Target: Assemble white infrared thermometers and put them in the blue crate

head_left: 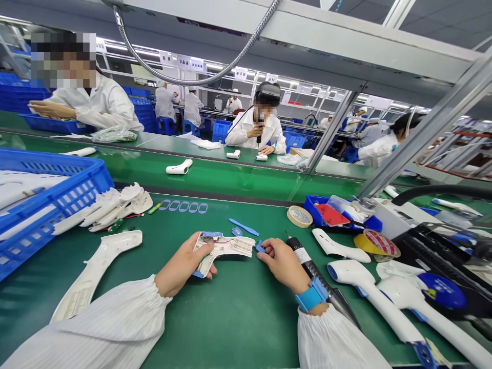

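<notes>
Gripping one open housing [226, 247] between thumb and fingers of left hand [187, 264]; pinching one blue piece [260, 247] in fingertips of right hand [282, 262], beside housing; beyond housing, five frames [184, 206].

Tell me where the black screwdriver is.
In the head view, the black screwdriver lies right of center on the green bench, between the right hand and the white casings.

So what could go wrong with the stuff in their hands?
The thin red wire lies uncovered in the open white shell in the left grip, so it might get snagged. The small blue piece in the right grip could slip and drop onto the green bench. The black screwdriver lies close by the blue wrist strap, so it might get bumped.
</notes>
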Demonstrator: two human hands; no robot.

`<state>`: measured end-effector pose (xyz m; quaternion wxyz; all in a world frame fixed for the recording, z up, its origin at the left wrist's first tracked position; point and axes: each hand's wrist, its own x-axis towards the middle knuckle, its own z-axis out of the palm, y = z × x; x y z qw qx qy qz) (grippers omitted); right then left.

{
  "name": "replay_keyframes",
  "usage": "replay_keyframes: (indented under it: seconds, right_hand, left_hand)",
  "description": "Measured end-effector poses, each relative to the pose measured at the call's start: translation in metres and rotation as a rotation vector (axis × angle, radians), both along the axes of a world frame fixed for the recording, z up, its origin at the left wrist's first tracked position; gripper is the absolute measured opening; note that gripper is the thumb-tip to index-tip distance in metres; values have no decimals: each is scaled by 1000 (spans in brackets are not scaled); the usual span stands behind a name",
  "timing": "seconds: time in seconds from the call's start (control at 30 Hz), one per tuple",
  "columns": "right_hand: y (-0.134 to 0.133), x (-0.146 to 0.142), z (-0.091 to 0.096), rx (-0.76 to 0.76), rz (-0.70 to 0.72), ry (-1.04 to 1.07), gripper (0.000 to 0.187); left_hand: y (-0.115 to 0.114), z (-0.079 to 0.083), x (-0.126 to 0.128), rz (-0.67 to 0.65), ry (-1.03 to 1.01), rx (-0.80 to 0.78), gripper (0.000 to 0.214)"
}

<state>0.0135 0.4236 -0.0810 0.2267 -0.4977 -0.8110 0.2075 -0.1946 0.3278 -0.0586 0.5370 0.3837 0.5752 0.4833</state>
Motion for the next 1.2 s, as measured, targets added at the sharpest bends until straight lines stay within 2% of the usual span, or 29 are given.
replay_keyframes:
  seconds: [0.13,0.27,0.37,0.47,0.57,0.87,1.2]
  right_hand:
    - [-2,3,-5,40,-13,85,8]
    - [-17,4,1,104,-23,231,21]
    - [-37,-4,11,181,130,348,22]
    - [-53,-17,15,254,305,339,20]
    - [-59,-28,14,301,364,289,21]
    - [-57,-30,12,321,363,239,22]
    - [-55,-31,8,227,332,326,22]
  left_hand:
    - [0,0,1,18,-7,13,36]
    - [-2,0,4,13,-31,38,39]
    - [-3,-4,7,-37,-61,50,42]
    - [-4,-8,11,-80,-65,84,40]
    - [-5,-10,15,-92,-49,95,39]
    - [-5,-8,16,-130,-52,100,41]
    - [-9,-11,17,-150,-99,130,41]
